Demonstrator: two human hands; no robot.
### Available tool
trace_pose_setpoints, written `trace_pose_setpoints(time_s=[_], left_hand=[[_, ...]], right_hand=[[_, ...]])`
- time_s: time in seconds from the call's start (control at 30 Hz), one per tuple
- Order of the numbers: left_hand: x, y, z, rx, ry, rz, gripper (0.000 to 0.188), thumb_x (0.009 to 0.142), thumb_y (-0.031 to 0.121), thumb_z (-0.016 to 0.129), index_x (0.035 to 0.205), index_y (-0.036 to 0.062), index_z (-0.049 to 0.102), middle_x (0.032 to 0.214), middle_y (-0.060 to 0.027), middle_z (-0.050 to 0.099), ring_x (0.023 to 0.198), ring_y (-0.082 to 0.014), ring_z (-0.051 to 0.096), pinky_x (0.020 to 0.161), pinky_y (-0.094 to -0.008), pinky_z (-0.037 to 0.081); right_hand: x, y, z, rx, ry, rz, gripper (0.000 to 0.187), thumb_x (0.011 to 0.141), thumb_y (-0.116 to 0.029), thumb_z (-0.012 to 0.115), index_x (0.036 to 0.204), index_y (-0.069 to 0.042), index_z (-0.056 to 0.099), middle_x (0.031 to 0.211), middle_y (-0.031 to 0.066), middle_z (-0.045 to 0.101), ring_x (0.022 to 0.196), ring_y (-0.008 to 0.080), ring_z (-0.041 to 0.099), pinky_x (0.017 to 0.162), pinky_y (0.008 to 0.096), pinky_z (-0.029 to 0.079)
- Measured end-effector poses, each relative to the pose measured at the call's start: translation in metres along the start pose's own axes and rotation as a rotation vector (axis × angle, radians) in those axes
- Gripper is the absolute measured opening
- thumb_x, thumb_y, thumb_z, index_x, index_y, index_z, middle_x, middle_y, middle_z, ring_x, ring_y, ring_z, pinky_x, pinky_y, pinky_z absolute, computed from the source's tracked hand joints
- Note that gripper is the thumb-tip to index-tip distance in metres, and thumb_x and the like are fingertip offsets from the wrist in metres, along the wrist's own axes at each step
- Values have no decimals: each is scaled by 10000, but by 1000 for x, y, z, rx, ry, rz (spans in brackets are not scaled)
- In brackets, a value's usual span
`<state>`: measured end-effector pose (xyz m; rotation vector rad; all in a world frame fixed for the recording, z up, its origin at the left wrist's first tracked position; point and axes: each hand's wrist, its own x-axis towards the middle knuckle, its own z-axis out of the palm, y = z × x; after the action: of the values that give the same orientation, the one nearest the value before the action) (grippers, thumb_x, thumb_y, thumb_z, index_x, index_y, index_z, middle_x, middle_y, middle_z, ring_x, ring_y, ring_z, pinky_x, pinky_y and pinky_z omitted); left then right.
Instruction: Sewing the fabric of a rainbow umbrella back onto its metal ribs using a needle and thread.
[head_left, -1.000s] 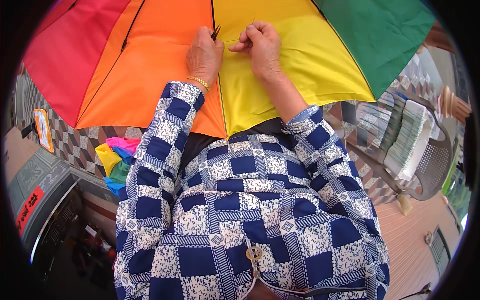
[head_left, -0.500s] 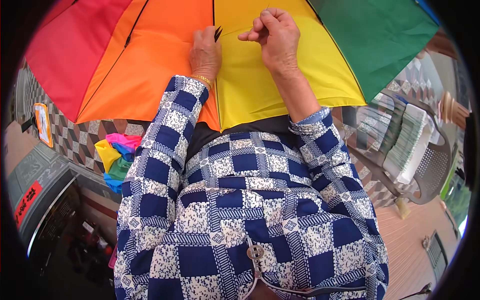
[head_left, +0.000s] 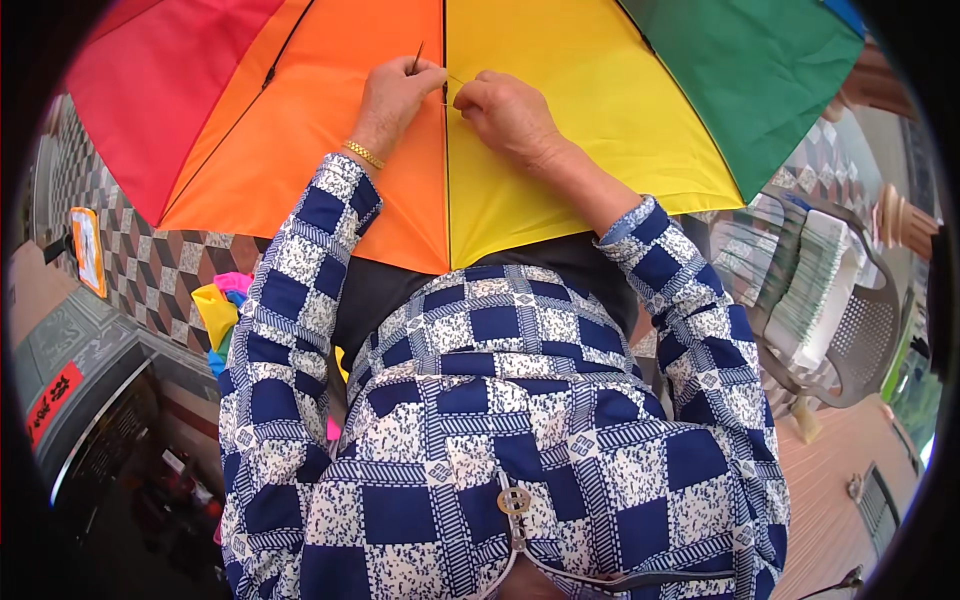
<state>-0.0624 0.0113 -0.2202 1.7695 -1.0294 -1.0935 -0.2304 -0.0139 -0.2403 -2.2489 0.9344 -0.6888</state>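
Observation:
A multicoloured umbrella (head_left: 570, 175) spreads open across my lap, with red, orange, yellow and green panels. Its dark rib (head_left: 446, 185) runs along the seam between orange and yellow. My left hand (head_left: 388, 98) is closed at the orange side of this rib, fingertips against it. From its fingers sticks up a slim dark point of small snips (head_left: 418, 57), mostly hidden by the hand. On the yellow side, my right hand (head_left: 508, 115) pinches close to the rib. A fine thread (head_left: 456, 78) shows between the hands; whether a needle is there is too small to tell.
Folded bright cloth (head_left: 215, 315) lies left of my arm. A grey plastic chair (head_left: 865, 325) on the right bears a stack of pale, green-edged material (head_left: 805, 290). An orange-framed panel (head_left: 87, 250) stands on the patterned tile floor (head_left: 140, 240) at left.
My right hand has come down and left from above the yellow panel to the rib. My left hand has shifted slightly left and turned, its fingertips now at the rib. The umbrella has shifted a little.

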Motion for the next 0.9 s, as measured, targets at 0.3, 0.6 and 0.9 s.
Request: trace_pose_setpoints(time_s=[0.3, 0.6, 0.9], left_hand=[[-13, 5, 9, -104, 17, -34, 132, 767, 162, 673, 782, 42, 619, 618, 58, 506, 478, -28, 385, 427, -189, 302], [-9, -6, 6, -479, 80, -235, 97, 791, 103, 626, 808, 33, 561, 613, -6, 532, 423, -78, 416, 387, -236, 322], [-1, -20, 16, -492, 139, -153, 57, 835, 107, 575, 841, 59, 545, 676, -30, 579, 460, -77, 436, 412, -234, 349]], right_hand=[[12, -1, 33, -27, 160, 148, 151, 767, -105, 575, 908, -90, 626, 823, 107, 615, 784, 294, 597, 678, 396, 485], [22, 1, 37, 835, 139, 596, 118, 794, -95, 548, 851, -18, 617, 695, 65, 613, 564, 169, 591, 490, 304, 471], [20, -10, 44, 1220, 423, 683, 65, 830, -65, 529, 826, -9, 563, 681, 44, 588, 528, 108, 554, 443, 238, 440]])
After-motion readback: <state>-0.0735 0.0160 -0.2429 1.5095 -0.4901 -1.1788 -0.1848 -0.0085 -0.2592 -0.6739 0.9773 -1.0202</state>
